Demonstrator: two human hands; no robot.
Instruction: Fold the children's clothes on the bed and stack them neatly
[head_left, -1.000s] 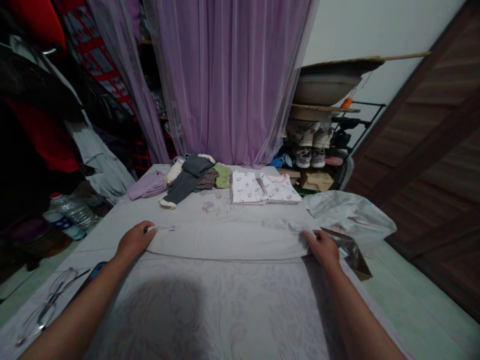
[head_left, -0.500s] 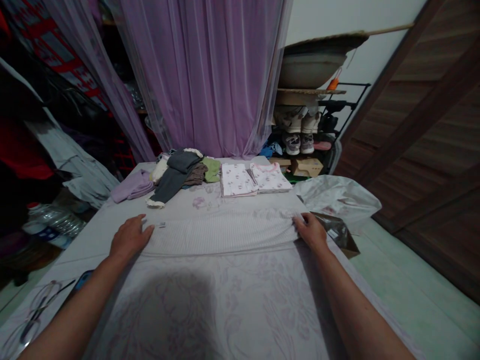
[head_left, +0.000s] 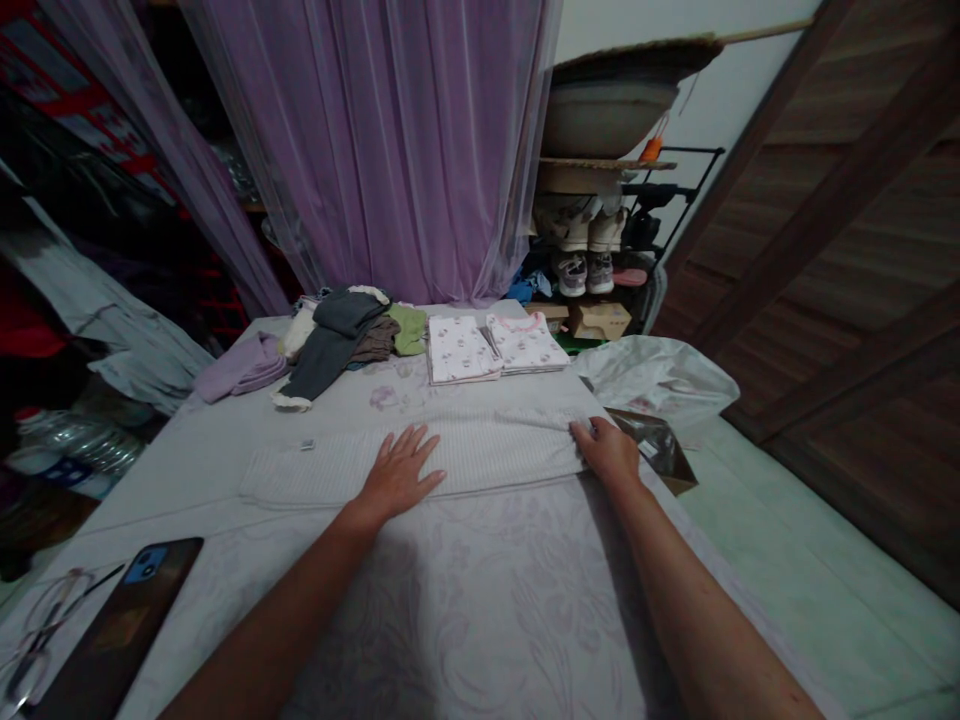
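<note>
A pale ribbed knit garment (head_left: pixel 487 455), folded into a long band, lies flat on the bed (head_left: pixel 480 610). Its long axis runs left to right, crosswise to both forearms.

Hands apart, both on the garment. The left hand (head_left: pixel 397 475) is palm down with fingers spread, resting about mid-length, toward the near edge. The right hand (head_left: pixel 606 452) is at the garment's right end, fingers curled at the edge; cannot tell whether they pinch the cloth or only rest on it. The right hand is thus the nearer to an end. The left end lies uncovered, well left of the left hand.

A small tag (head_left: pixel 307 444) sits at the garment's far edge, toward its left end. Beyond the garment: two folded printed garments (head_left: pixel 487 348). Beyond it and to the left: dark grey trousers (head_left: pixel 326 345) and a lilac bundle (head_left: pixel 240 367). Right of the garment: a brown packet (head_left: pixel 652 445) and a white plastic bag (head_left: pixel 656 375). Left of it, on the near side: a phone (head_left: pixel 112 630) and eyeglasses (head_left: pixel 41 625).
</note>
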